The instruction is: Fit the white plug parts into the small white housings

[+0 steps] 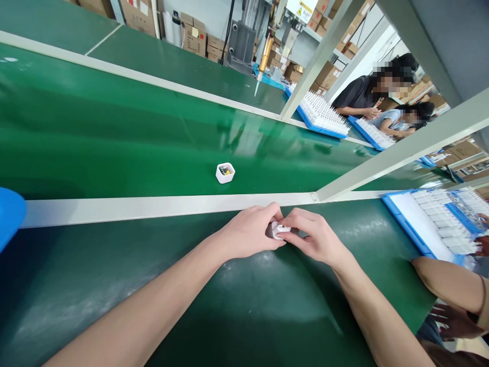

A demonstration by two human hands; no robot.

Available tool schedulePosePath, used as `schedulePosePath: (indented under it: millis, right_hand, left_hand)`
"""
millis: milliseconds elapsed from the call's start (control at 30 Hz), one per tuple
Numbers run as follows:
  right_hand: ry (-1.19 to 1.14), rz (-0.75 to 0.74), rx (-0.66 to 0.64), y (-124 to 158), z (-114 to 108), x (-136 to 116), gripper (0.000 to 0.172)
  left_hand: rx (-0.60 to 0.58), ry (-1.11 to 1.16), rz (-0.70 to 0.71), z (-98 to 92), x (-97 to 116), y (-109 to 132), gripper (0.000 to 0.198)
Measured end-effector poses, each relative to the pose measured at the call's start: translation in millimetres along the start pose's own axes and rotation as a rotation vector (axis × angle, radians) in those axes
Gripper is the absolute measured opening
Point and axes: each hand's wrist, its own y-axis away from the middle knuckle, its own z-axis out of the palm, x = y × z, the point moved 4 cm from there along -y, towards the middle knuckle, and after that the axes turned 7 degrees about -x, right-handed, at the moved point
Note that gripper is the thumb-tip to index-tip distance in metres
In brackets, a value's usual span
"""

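Note:
Both hands meet over the green worktop, close to the pale metal strip. Between them is a small white plastic charger housing (280,230), partly covered by fingers. My left hand (254,229) is closed around its left side. My right hand (311,232) pinches it from the right with thumb and fingertips. What the right fingertips press on cannot be made out fully. Beyond the strip, a second white charger housing (225,173) sits on the green belt, its open top showing electronic parts with a bit of yellow inside.
A pale metal strip (153,209) divides the worktop from the green belt (114,148). A slanted post (382,165) rises at right. Blue trays (408,219) of white parts stand at right, beside a co-worker's arm (451,283). A dispensing nozzle (260,76) hangs beyond the belt.

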Motion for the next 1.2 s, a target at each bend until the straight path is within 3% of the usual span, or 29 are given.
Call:
schedulePosePath:
  millis: [233, 400, 533, 767, 833, 1000, 1200]
  right_hand:
    - [0.236, -0.012, -0.01, -1.5, 3.6, -8.7, 0.02]
    - [-0.03, 0.094, 0.055, -1.2, 6.4, 1.4, 0.018]
    - [-0.263, 0.212, 0.097, -0.6, 4.6, 14.2, 0.028]
    - [-0.494, 0.216, 0.229, -0.3, -4.2, 17.1, 0.036]
    - [-0.503, 0.206, 0.26, -0.6, -4.8, 16.9, 0.036]
    - [-0.279, 0.136, 0.154, -4.1, 3.9, 11.7, 0.029]
    - [-0.437, 0.251, 0.288, 0.9, -4.4, 15.6, 0.032]
  left_hand:
    - [0.006, 0.018, 0.011, -0.5, 0.5, 1.0, 0.027]
    - [0.006, 0.076, 0.009, -1.7, 2.8, 3.4, 0.03]
    - [-0.034, 0.166, -0.008, -1.9, 6.4, 5.4, 0.04]
    - [-0.034, 0.207, -0.027, -2.0, 5.7, 5.8, 0.048]
    - [-0.046, 0.214, -0.037, -1.6, 5.0, 5.8, 0.048]
    - [-0.059, 0.209, -0.006, -1.4, 6.1, 5.5, 0.044]
    - [-0.018, 0.058, -0.019, -1.5, 4.4, 5.7, 0.042]
